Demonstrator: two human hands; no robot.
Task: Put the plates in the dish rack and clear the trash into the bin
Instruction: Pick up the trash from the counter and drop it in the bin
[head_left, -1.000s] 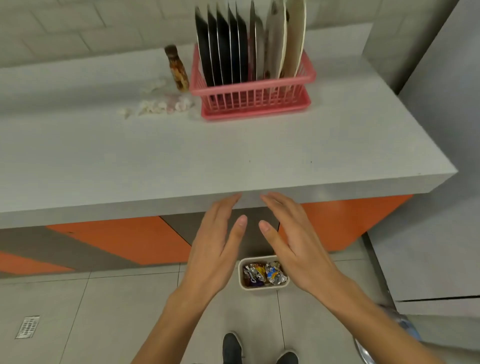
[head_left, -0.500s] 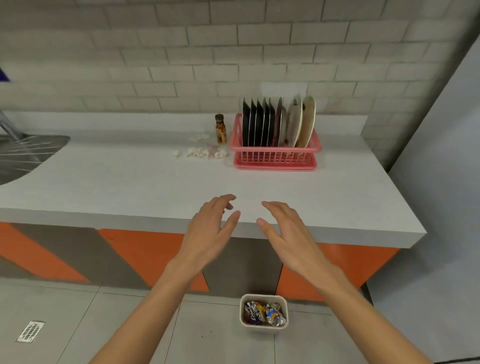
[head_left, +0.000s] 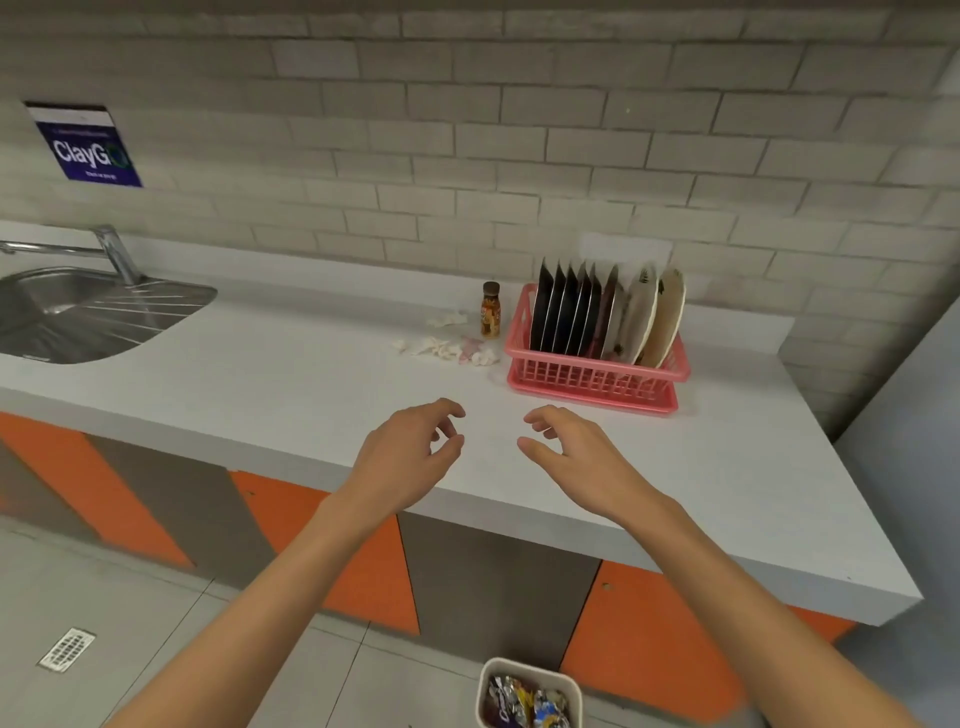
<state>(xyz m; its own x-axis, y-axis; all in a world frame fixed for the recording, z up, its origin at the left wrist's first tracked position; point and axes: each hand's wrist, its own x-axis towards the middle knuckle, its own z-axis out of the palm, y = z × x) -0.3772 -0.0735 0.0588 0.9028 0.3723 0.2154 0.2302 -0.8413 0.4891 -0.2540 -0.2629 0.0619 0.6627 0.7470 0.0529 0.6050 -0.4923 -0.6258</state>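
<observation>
Both hands are empty. The left hand (head_left: 405, 452) and right hand (head_left: 576, 457) hover side by side above the front of the bench (head_left: 260, 395), each grip loosely curled and touching nothing. Further back, dark and pale plates (head_left: 571, 312) stand upright in the pink dish rack (head_left: 592, 376), so that part looks finished. Just left of the rack, crumpled white paper scraps (head_left: 447, 348) lie uncleared beside a small brown bottle (head_left: 491, 317). On the floor (head_left: 156, 649) below, the bin (head_left: 530, 662) already holds shiny wrappers (head_left: 519, 701).
</observation>
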